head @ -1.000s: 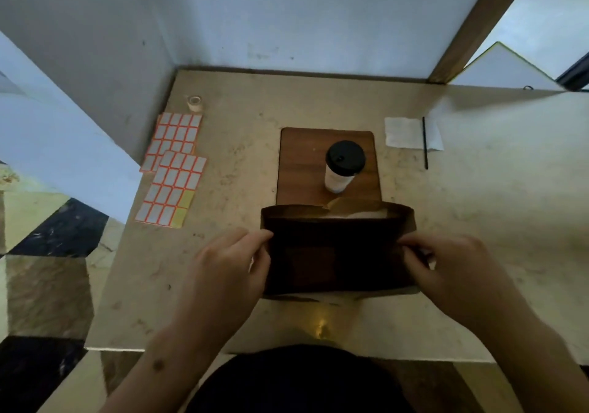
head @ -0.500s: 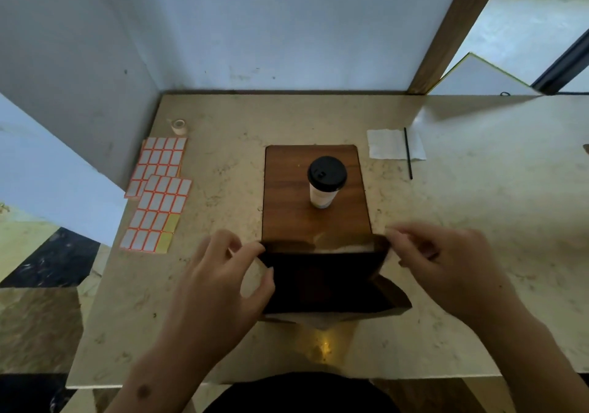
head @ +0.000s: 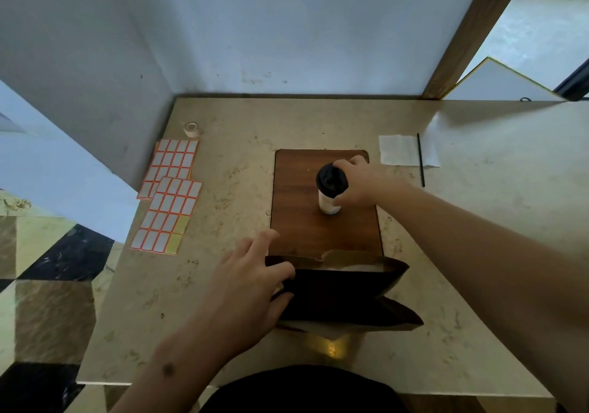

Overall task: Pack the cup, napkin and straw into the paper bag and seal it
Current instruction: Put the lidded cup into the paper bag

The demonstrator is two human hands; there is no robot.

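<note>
A brown paper bag (head: 347, 288) stands open-mouthed at the near middle of the table. My left hand (head: 251, 278) grips its left edge, thumb inside the opening. A white cup with a black lid (head: 330, 186) stands upright on the wooden board (head: 296, 221) behind the bag. My right hand (head: 358, 181) is wrapped around the cup's right side just below the lid. A white napkin (head: 398, 150) lies flat at the back right, and a thin black straw (head: 420, 160) lies across its right part.
Two sheets of orange-bordered labels (head: 170, 194) lie at the left of the beige table (head: 494, 221), with a small roll of tape (head: 192, 129) behind them. Walls close the back and left. A wooden post (head: 471, 36) rises at the back right.
My right hand has let go of the bag's right edge and reached forward to the cup, closing around it. My left hand stays on the bag's left edge.
</note>
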